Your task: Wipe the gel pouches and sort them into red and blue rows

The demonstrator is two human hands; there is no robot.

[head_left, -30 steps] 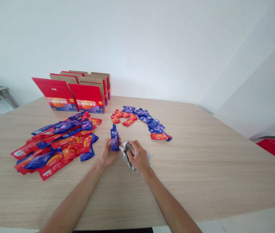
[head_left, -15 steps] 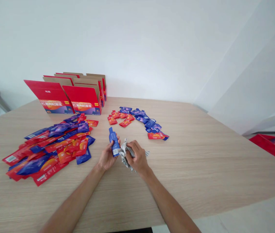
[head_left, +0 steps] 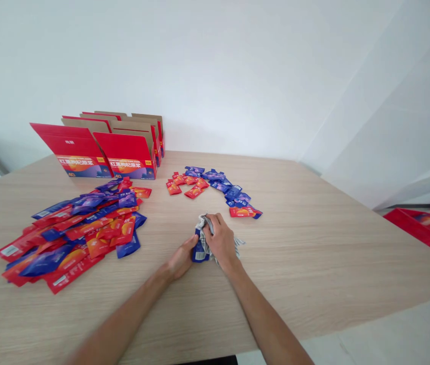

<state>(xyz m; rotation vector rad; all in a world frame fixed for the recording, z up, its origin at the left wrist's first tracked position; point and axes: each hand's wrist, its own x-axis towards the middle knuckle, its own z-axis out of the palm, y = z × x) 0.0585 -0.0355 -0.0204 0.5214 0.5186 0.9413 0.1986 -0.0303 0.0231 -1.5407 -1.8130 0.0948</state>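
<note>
Lowered from upright, the pouch now sits low by the tabletop, pinched in the fingers of the left hand, while the right hand curls its fingers around a cloth pressed against it, a pile lying well to the left.

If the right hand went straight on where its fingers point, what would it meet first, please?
The right hand, gripping a grey cloth, would probably reach the small red sachets first, across bare table.
</note>
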